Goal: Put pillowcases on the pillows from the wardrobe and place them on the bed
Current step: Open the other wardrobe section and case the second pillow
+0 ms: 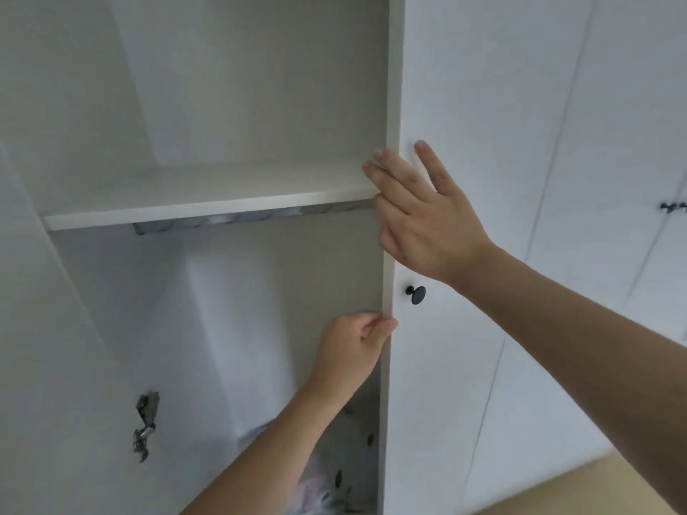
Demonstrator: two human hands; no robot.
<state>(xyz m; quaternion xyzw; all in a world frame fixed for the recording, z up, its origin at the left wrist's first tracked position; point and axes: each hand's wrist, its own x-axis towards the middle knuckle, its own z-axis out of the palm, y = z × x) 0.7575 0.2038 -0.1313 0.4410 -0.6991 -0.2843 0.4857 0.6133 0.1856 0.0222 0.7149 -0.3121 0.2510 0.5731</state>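
Observation:
I face a white wardrobe with one compartment open. My right hand [423, 213] lies flat with spread fingers on the edge of the white door [464, 105], just above its black knob [416, 294]. My left hand [355, 347] pinches the same door edge below the knob, fingers curled around it. Inside, a bare white shelf [208, 197] sits at hand height. Below it hangs pale white fabric [230, 328], and patterned fabric with dark spots [342, 477] lies at the bottom, partly hidden by my left forearm. I cannot tell whether any of it is a pillow.
A metal hinge [145, 421] is fixed to the left inner wall. More shut white doors [594, 217] stand to the right, one with a dark handle [673, 207]. Light wooden floor [557, 492] shows at the bottom right.

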